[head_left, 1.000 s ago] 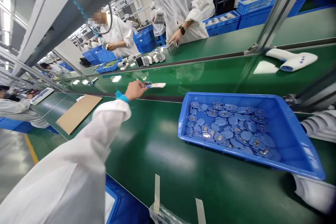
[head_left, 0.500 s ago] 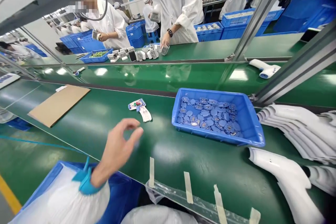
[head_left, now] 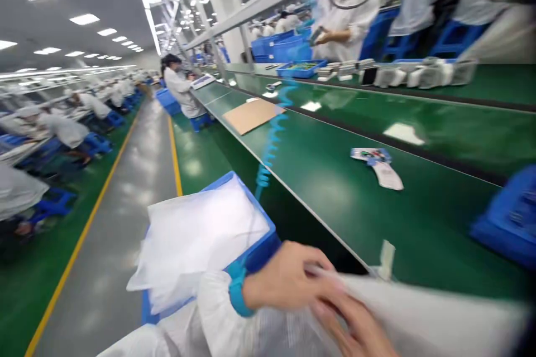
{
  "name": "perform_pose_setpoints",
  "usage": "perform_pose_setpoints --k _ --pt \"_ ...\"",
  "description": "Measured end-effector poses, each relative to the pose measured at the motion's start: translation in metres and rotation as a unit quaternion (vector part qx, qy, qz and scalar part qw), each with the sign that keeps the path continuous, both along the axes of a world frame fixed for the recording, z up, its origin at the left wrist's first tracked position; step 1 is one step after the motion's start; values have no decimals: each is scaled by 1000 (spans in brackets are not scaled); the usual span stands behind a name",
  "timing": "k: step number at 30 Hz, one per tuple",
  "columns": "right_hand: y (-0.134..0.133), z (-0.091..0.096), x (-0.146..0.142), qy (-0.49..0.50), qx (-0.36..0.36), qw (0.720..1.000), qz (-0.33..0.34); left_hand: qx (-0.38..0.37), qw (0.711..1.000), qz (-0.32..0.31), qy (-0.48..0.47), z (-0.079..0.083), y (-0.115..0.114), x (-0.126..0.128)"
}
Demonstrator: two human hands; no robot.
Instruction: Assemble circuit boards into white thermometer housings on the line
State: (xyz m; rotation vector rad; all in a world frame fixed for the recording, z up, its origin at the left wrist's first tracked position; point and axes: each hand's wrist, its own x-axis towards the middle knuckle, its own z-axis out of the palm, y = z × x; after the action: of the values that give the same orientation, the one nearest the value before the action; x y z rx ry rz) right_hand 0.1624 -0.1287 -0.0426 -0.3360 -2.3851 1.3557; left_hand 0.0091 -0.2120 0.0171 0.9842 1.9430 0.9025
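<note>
My left hand (head_left: 288, 279), with a teal band at its wrist, is closed at the edge of a thin white sheet (head_left: 422, 312). My right hand (head_left: 355, 321) meets it from below, its fingers bent against the same sheet. The sheet stretches right along the table edge and is smeared by motion. Left of my hands, a blue crate (head_left: 255, 212) holds a stack of white sheets (head_left: 201, 234). On the green table lies a hand-held device shell (head_left: 387, 173), its white handle part and small coloured parts showing.
A cardboard piece (head_left: 253, 114) lies farther along the table (head_left: 335, 189). A blue bin (head_left: 511, 217) stands at the right. A coiled blue hose (head_left: 272, 145) hangs before the table. Across the line, a person (head_left: 347, 17) works behind white parts (head_left: 431, 72). An aisle (head_left: 125, 201) runs at left.
The view has swung left. My left hand, earlier open above the table, is now low over my lap on a white sheet. My right hand has come into view.
</note>
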Motion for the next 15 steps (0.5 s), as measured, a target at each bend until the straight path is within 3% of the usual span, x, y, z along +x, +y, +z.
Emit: perform_pose_setpoints --k 1,3,6,8,11,13,15 --pt "-6 6 -24 -5 2 999 49 -13 991 90 95 9 -22 -26" --pt "-16 21 -68 -25 4 989 149 -64 927 255 266 20 -70 -79" --pt "-25 39 -123 -20 3 980 198 -137 843 389 346 16 -150 -151" --pt "-25 41 -155 -4 37 982 183 -194 800 434 367 8 -204 -187" --pt "-28 28 -203 -4 148 968 200 -277 745 478 373 -2 -276 -218" --pt "-36 12 -236 -21 227 945 233 -320 720 492 371 -8 -311 -230" --pt "-49 -6 -267 -45 287 921 259 -350 709 491 366 -19 -333 -237"
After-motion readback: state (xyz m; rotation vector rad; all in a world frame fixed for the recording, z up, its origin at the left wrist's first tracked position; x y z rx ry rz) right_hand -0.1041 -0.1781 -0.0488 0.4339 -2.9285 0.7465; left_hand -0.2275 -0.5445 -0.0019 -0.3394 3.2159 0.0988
